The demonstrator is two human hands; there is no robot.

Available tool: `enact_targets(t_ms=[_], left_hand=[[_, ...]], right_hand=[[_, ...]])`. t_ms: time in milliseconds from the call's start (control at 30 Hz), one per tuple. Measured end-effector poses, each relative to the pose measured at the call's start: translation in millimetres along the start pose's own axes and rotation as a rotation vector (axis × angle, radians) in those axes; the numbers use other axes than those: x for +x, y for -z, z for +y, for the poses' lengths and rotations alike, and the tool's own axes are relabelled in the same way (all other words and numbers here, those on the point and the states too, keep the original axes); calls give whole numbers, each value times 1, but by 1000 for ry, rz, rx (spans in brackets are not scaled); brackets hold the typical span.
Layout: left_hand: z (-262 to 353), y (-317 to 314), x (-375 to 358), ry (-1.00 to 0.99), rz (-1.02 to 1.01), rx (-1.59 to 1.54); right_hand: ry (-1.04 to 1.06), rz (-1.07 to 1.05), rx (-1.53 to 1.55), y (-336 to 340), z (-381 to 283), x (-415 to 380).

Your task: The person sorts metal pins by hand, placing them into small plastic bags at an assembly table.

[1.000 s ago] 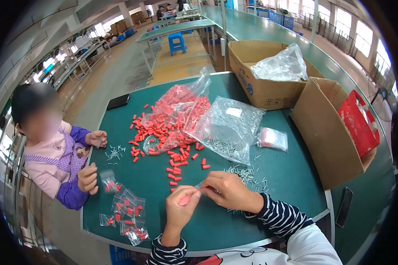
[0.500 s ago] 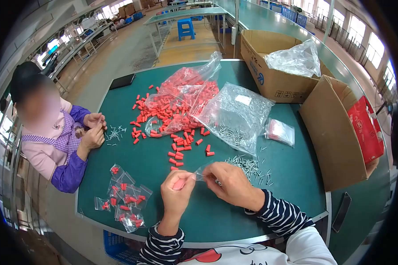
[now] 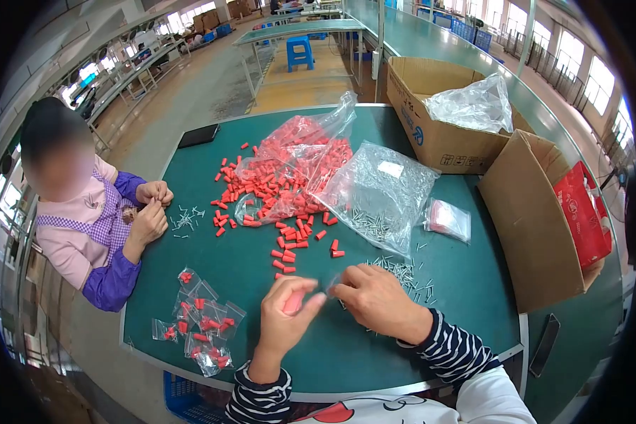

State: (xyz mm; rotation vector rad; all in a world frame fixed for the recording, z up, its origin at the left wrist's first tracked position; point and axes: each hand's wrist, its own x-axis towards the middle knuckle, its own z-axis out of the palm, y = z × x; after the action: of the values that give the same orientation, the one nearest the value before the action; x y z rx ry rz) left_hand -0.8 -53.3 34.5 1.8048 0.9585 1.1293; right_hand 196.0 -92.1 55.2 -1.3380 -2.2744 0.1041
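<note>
My right hand (image 3: 383, 298) pinches a small clear plastic bag (image 3: 333, 280) in front of me, its outline blurred. Facing it, my left hand (image 3: 284, 314) has its fingers curled round a pinkish-red thing (image 3: 294, 302), mostly hidden in the palm; the thumb points toward the bag. Beyond my left hand lie loose red plastic caps (image 3: 287, 258). Partly hidden behind my right hand is a pile of small silvery screws or pins (image 3: 407, 274). Small filled zip bags (image 3: 208, 324) with red caps inside lie left of my left hand.
A large bag of red caps (image 3: 297, 152) spills at the back. Beside it lie a clear bag of metal pieces (image 3: 381, 194) and a bag stack (image 3: 447, 220). Cardboard boxes (image 3: 449, 145) (image 3: 519, 219) stand right. A co-worker (image 3: 85, 212) handles something small at left.
My hands have drawn slightly apart; my left thumb and fingers have come off the small bag, which stays in my right hand. The whole view has shifted slightly downward.
</note>
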Motion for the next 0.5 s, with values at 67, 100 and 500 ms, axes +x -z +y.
enact_targets(t_ms=[67, 100, 500], left_hand=[[5, 4, 3, 18, -111, -11], [5, 4, 3, -33, -165, 63], [0, 5, 3, -102, -281, 31]], right_hand=[[47, 33, 60, 5, 5, 0], [65, 18, 84, 7, 5, 1], [98, -40, 336, 18, 3, 0]])
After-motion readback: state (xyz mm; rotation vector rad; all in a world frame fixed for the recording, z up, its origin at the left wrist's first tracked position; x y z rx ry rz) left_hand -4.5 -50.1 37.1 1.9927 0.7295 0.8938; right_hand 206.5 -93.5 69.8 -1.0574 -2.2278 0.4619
